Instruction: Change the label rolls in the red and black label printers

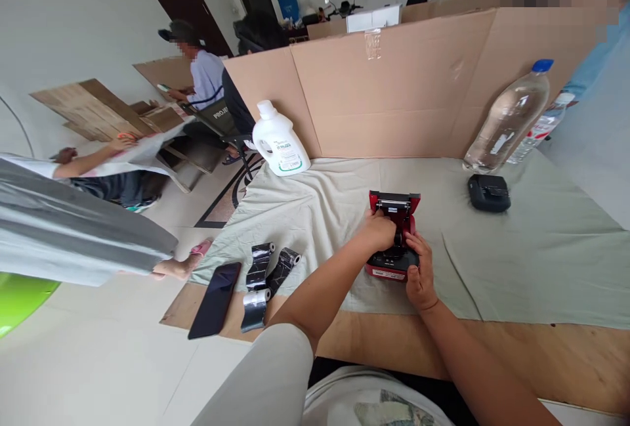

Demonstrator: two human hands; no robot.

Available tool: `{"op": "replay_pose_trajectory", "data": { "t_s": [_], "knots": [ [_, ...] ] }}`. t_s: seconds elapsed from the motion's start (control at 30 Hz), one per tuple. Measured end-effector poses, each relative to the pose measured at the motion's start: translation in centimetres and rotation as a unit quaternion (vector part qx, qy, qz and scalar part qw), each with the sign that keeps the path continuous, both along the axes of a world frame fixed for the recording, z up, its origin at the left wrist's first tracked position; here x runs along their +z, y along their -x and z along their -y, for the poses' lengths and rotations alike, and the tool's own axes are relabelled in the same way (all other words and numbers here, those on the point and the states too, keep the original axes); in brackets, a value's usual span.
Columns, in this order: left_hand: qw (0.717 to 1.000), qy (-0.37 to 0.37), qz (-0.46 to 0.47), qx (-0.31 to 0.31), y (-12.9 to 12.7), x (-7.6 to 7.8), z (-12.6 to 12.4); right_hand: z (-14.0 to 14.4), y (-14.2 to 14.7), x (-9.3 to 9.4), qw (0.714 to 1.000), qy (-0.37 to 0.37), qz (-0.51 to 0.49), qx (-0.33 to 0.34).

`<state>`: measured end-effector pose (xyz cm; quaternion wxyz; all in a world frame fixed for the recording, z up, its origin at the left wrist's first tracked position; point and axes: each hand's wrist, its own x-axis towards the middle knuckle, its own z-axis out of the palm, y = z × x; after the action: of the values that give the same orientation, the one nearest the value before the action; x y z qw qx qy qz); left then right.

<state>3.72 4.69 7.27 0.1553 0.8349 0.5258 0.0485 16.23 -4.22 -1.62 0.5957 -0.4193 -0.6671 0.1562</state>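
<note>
A small red and black label printer [391, 270] sits on the cloth in front of me with its lid [395, 200] raised. My left hand [380, 232] reaches into its opened body from the left, fingers curled; whatever they hold is hidden. Around the printer's right side wraps my right hand [420, 272], thumb at the front corner, gripping it. To the left, near my left forearm, lie three small rolls of black and silver patterned film or paper [260, 266], partly unwound. A dark smartphone [215, 300] rests beside them near the table edge.
A white detergent jug [281, 140] stands at the back left against a cardboard screen [384, 98]. Back right are a large clear bottle [509, 121], a smaller bottle [541, 127] and a black box-like device [489, 192]. Other people are beyond the table, left and upper right.
</note>
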Motion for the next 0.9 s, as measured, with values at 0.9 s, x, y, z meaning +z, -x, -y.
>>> {"op": "replay_pose_trajectory", "data": {
  "t_s": [0.9],
  "knots": [
    [0.948,0.26,0.022,0.18,28.8,1.3,1.0,-0.2,0.6,-0.3,0.999,-0.046,-0.015,-0.019]
  ]
}}
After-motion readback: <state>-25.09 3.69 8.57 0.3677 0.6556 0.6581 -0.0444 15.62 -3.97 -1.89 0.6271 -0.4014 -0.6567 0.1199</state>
